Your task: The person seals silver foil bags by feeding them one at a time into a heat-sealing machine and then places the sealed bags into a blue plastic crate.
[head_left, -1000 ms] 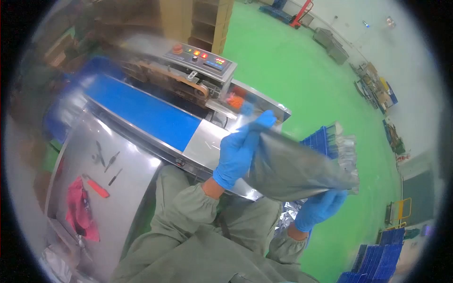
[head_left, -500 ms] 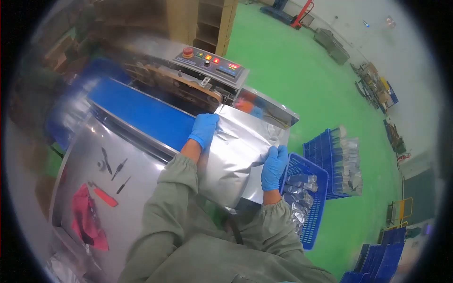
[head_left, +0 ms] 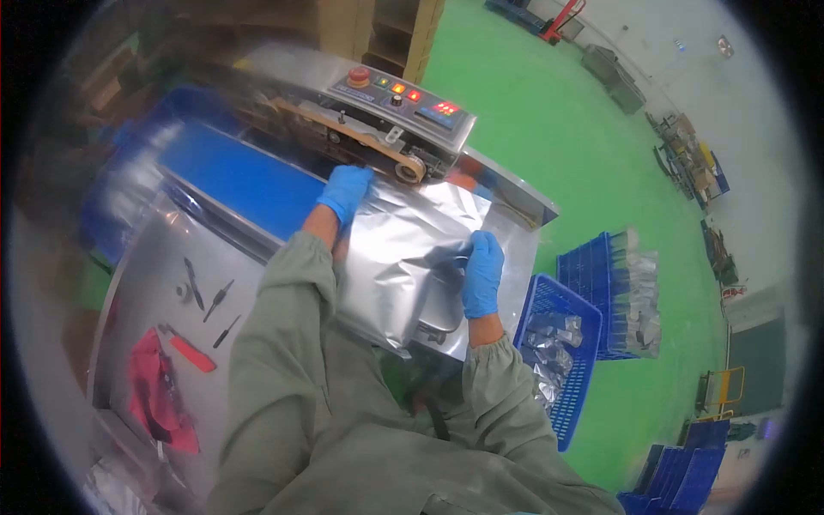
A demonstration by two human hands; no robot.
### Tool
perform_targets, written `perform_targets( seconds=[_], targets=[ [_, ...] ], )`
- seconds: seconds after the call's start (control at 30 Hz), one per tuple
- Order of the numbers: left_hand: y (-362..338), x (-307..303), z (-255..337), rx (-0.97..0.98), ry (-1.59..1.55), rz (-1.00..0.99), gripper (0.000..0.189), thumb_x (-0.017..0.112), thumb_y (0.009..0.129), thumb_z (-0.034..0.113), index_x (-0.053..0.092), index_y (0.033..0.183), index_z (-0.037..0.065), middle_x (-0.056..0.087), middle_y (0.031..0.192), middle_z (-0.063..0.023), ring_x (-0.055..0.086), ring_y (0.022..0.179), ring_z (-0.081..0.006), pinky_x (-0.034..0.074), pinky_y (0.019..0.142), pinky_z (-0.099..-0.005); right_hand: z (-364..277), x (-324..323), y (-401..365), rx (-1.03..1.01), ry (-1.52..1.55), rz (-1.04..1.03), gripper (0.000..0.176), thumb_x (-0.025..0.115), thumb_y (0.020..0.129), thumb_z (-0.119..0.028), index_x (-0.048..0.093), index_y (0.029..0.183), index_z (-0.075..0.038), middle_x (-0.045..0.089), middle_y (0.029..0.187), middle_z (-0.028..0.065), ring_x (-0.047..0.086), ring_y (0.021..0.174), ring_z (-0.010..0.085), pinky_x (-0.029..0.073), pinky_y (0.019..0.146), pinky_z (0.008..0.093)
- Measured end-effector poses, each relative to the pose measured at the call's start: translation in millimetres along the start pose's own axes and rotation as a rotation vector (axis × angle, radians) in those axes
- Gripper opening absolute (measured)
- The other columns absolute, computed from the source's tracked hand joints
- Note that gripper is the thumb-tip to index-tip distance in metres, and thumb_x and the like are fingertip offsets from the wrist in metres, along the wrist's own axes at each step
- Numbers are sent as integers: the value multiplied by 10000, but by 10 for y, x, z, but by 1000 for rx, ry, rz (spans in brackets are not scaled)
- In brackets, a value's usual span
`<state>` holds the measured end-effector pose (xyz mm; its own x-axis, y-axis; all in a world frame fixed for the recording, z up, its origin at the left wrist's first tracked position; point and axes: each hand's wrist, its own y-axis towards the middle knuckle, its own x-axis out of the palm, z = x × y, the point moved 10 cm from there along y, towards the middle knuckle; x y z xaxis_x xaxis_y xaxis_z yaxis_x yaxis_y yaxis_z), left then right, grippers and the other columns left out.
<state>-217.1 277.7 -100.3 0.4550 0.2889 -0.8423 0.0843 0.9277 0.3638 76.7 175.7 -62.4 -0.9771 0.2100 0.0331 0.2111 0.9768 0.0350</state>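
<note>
A large silver foil bag (head_left: 403, 266) is stretched between my two blue-gloved hands. My left hand (head_left: 347, 192) grips its upper left corner, close to the blue conveyor belt (head_left: 232, 182). On the bag's right edge, my right hand (head_left: 483, 275) is closed with the fingers curled round the foil. The bag's top edge lies at the sealing machine (head_left: 403, 107), just below its small roller and tan band. Whether that edge is inside the band cannot be made out. Lit buttons, a red knob and a red display show on the machine's panel.
A blue basket (head_left: 562, 360) of silver packs stands at right, beside a blue crate (head_left: 596, 292) with more packs. On the steel table (head_left: 257, 292) at left lie a red-handled knife (head_left: 190, 352), several slim tools and a pink cloth (head_left: 154, 390).
Both hands have shifted the bag up and left, bringing its top edge nearer the machine's roller. My view has also turned slightly.
</note>
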Motion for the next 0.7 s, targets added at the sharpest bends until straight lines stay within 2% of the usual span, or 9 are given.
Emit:
perform_targets(
  seconds=[0.07, 0.17, 0.23, 0.3, 0.37, 0.5, 0.63, 0.67, 0.7],
  targets=[
    [-127, -123, -314, -416, -645, -77, 312, 522, 861, 280, 660, 838, 1, 628, 685, -118, 624, 675, -219, 459, 630, -373, 1, 21, -46, 36, 0, -45, 152, 494, 875, -167, 559, 800, -52, 534, 658, 21, 530, 574, 113, 430, 518, 247],
    [-292, -652, -231, -424, -455, -95, 338, 518, 880, 311, 649, 904, 0, 650, 781, -129, 626, 711, -204, 461, 642, -363, -1, -207, -150, 118, -3, -135, 159, 507, 874, -182, 585, 854, -45, 611, 721, 58, 570, 606, 120, 434, 516, 240],
    [-481, -895, -206, -301, -355, -7, 400, 499, 899, 326, 601, 1088, -12, 633, 1024, -187, 624, 908, -233, 471, 778, -350, -47, -700, -239, 86, -67, -37, 165, 512, 874, -193, 589, 856, -48, 644, 761, 83, 576, 607, 120, 430, 517, 233],
    [-886, -1288, -71, -385, -288, 191, 486, 496, 909, 307, 478, 1269, -18, 526, 1256, -209, 538, 1132, -282, 405, 954, -355, 144, -1412, -249, 117, -206, 51, 161, 511, 873, -194, 585, 844, -54, 640, 752, 73, 580, 610, 122, 430, 527, 234],
    [-1152, -1586, 417, -331, -278, 108, 520, 484, 920, 251, 386, 1344, -33, 453, 1343, -208, 419, 1263, -319, 293, 1065, -365, 567, -2367, -284, -80, -315, 170, 166, 506, 876, -198, 585, 843, -55, 632, 754, 61, 577, 607, 120, 428, 520, 237],
    [-1932, -1696, 701, -237, 41, 235, 521, 455, 930, 178, 315, 1381, -44, 332, 1430, -205, 293, 1336, -342, 229, 1093, -392, 1252, -3747, -875, 201, -334, 373, 183, 503, 878, -216, 586, 845, -56, 594, 733, 34, 545, 584, 108, 415, 496, 243],
    [-2881, -1373, 982, -485, 77, 284, 588, 431, 936, 172, 186, 1425, -44, 226, 1476, -208, 224, 1365, -336, 191, 1106, -405, 1837, -4429, -1593, 444, -358, 519, 195, 505, 874, -228, 591, 827, -59, 564, 683, 9, 508, 561, 99, 404, 486, 250],
    [-3094, -1099, 1107, -494, 26, 144, 622, 458, 916, 184, 182, 1428, -39, 226, 1474, -217, 215, 1367, -345, 186, 1108, -407, 2786, -5333, -2028, 482, -360, 590, 195, 505, 874, -228, 591, 827, -59, 564, 683, 9, 508, 561, 99, 404, 486, 250],
    [-3291, -823, 1252, -500, -20, -3, 657, 485, 897, 196, 179, 1431, -34, 225, 1472, -227, 205, 1370, -354, 181, 1110, -409, 3454, -5489, -1921, 202, -779, 320, 197, 512, 872, -228, 604, 817, -64, 560, 664, 2, 498, 553, 98, 398, 483, 250]
  ],
)
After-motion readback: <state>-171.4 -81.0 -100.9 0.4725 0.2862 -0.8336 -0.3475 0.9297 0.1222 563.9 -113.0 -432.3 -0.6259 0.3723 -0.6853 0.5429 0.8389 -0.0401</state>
